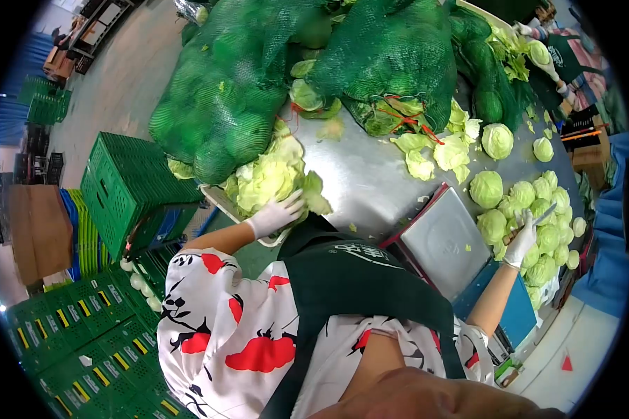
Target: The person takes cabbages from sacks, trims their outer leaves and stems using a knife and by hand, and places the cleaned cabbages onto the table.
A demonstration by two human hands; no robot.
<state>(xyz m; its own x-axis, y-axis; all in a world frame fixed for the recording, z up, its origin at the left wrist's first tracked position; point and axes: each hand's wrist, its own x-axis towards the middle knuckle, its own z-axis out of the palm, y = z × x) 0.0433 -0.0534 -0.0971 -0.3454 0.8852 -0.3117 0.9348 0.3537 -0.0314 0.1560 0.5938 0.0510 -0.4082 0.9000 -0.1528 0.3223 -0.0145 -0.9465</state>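
My left hand (277, 213), in a white glove, lies with its fingers apart on loose cabbage leaves (269, 178) at the table's near left edge. In my gloved right hand (521, 241) is a knife (544, 214), its blade pointing up and right over a pile of trimmed cabbages (548, 237). Green net bags (220, 84) full of cabbages stand across the far side of the metal table (356, 174). Between the hands, near my apron, sits a scale with a metal plate (446, 241). Loose leaves (453, 150) lie beside a net bag with red ties.
Stacked green crates (129, 181) stand left of the table, with more crates (98, 342) at the lower left. Cardboard boxes (38, 230) are farther left. A co-worker in a dark apron (566, 56) handles a cabbage at the upper right. A blue box (500, 300) lies below the scale.
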